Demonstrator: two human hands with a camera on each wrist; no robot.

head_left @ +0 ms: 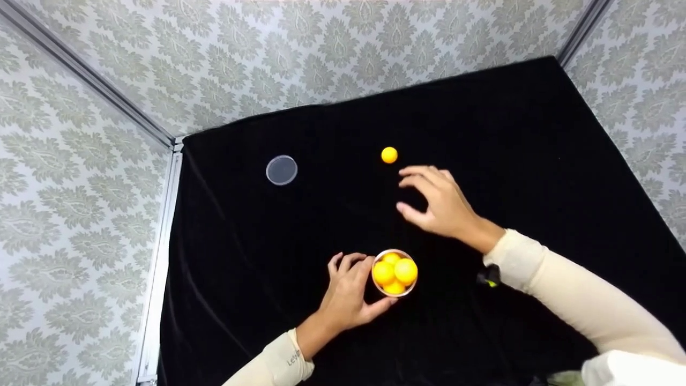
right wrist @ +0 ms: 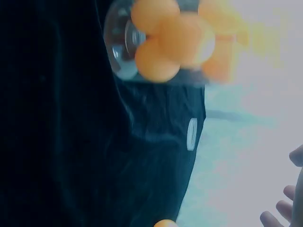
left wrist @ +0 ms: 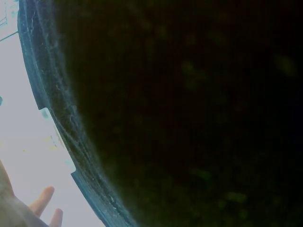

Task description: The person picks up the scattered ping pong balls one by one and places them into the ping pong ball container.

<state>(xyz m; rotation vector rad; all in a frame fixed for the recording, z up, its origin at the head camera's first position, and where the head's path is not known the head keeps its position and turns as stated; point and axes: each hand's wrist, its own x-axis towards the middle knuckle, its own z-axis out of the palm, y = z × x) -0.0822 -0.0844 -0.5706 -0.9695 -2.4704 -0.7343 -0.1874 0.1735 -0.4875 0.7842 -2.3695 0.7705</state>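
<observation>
A clear jar (right wrist: 120,52) of orange ping-pong balls (head_left: 405,272) stands on the black cloth near my left hand's side in the head view. My left hand (head_left: 345,297) grips it, fingers at its far left side and thumb along the near rim. Over the cloth my right hand (head_left: 442,203) holds nothing, its fingers loosely bent with thumb and fingertips apart. Just beyond those fingertips lies a single orange ball (head_left: 389,155). In the right wrist view, the right fingers (right wrist: 284,208) show at the right edge.
A round clear lid (head_left: 282,170) lies flat on the black cloth (head_left: 509,134), left of the lone ball. Patterned wall panels (head_left: 316,48) with metal rails stand behind and to the sides. Dark blur fills most of the left wrist view.
</observation>
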